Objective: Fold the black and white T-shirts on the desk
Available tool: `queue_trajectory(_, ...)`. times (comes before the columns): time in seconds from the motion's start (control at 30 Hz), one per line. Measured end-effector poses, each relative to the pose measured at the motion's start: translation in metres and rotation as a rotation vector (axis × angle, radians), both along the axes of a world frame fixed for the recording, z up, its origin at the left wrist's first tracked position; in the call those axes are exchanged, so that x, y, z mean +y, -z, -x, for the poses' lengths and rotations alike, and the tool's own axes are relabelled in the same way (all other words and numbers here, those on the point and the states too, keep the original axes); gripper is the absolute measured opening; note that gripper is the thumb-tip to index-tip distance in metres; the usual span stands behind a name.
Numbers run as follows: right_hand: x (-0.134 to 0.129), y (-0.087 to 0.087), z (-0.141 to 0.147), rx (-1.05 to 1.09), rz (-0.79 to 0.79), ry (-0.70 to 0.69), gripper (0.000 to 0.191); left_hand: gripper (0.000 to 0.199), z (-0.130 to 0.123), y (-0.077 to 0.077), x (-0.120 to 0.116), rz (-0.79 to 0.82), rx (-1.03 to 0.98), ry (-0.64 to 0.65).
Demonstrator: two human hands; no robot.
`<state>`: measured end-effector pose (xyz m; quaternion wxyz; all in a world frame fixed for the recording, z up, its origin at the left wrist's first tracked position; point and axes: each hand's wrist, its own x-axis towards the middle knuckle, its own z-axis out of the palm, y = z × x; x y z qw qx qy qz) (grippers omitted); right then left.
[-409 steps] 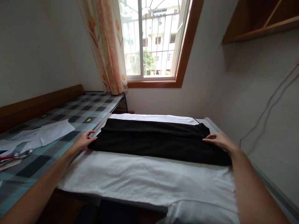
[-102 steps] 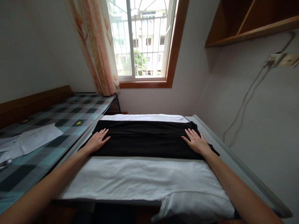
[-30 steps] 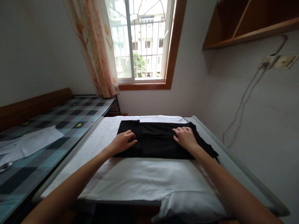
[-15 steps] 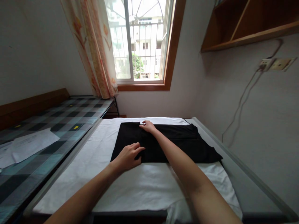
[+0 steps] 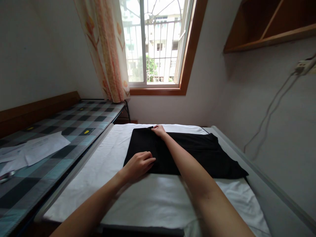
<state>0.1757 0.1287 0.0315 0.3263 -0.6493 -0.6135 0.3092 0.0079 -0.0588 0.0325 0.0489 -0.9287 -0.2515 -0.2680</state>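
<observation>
A black garment point(image 5: 197, 151) lies folded flat across a white cloth point(image 5: 148, 200), its long side running left to right; its exact kind is hard to make out. At its far edge, my right hand point(image 5: 159, 131) pinches the fabric, with a small bit of cloth raised beside the fingertips. My left hand point(image 5: 139, 164) is closed at the near edge, its fingers pressed together on the fabric and its thumb mostly hidden. My right forearm crosses over the middle of the garment and covers part of it.
On the left, a bed with a checked mattress point(image 5: 98, 120) holds white papers point(image 5: 44, 148). Grey rails point(image 5: 266, 177) flank the white cloth. A curtain point(image 5: 108, 56) hangs by the window, a wooden shelf point(image 5: 266, 42) is above right, and a cord point(image 5: 274, 105) runs down the wall.
Both hands have closed on the garment's edges, the left one's fingers coming together. A bit of the far edge has lifted at my right hand. The view has turned slightly left.
</observation>
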Motion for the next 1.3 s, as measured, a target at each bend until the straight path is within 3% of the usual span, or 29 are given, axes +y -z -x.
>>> queue_trajectory(0.17,-0.002,-0.006,-0.021,0.049,-0.057,0.049,0.022,0.022,-0.006,0.0,-0.005,-0.056,-0.109,0.032)
queue_trajectory(0.33,-0.011,0.003,-0.037,-0.005,-0.022,0.09,0.01,0.02,-0.019,0.004,-0.011,0.017,0.004,0.065)
queue_trajectory(0.6,-0.014,0.003,-0.039,-0.034,-0.036,0.122,0.011,0.022,-0.019,0.009,-0.009,-0.056,-0.091,0.091)
queue_trajectory(0.77,-0.017,0.005,-0.044,-0.065,-0.038,0.138,0.01,0.023,-0.021,0.01,-0.01,-0.022,-0.031,0.129)
queue_trajectory(1.3,-0.019,0.011,-0.044,-0.156,-0.05,0.136,0.015,0.023,-0.027,0.013,-0.013,-0.008,-0.01,0.074)
